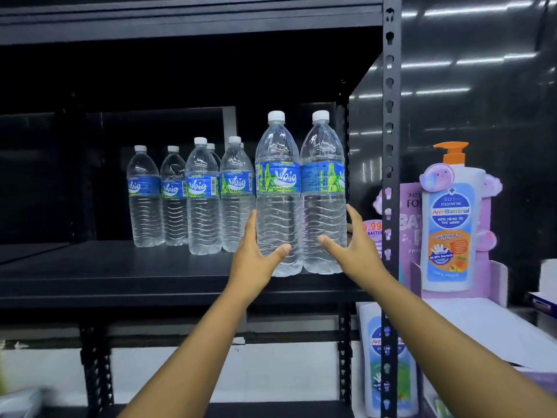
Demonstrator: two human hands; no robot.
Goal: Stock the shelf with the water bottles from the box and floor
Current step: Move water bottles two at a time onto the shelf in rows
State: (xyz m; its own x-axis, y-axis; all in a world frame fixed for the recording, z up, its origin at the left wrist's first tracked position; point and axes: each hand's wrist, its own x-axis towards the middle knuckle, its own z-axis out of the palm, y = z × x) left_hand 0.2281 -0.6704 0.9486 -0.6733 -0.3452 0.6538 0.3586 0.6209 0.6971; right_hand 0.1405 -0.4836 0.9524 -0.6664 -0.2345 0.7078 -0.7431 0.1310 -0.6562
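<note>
Head view, shop aisle — a two-voice caption.

**Desk:** What is in hand?

**Stringer:** Two tall water bottles stand upright, side by side and touching, near the front right corner of the black shelf (126, 276). The left hand (256, 260) wraps the left bottle (278, 200) low on its ribbed body, thumb across the front and the other fingers round its far left side. The right hand (352, 248) does the same on the right bottle (324, 200), thumb on the front, the other fingers spread up its right flank. Both hands are clamped on, each on its own bottle.

**Desk:** And the relation that matters?

**Stringer:** Long axes are vertical, caps up. The pair sits straight ahead of both palms, between them, with the upright post (390, 146) just beside the right bottle. Each hand is nearest its own bottle. Whether the bases rest on the shelf or hang just above it, I cannot tell. By my reading, the next move is a push straight back, toward the earlier rows (193, 194) standing deeper and to the left.

**Desk:** Any print?

**Stringer:** Blue-and-green labels read "Waig", with "Drinking Water" above it on the left bottle. To the right, a pump bottle (450, 218) reads "FOLLOW ME", "Anti-Bacterial", "KIDS HEAD TO TOE WASH". A tag (372, 229) behind the post shows "9.99".
</note>
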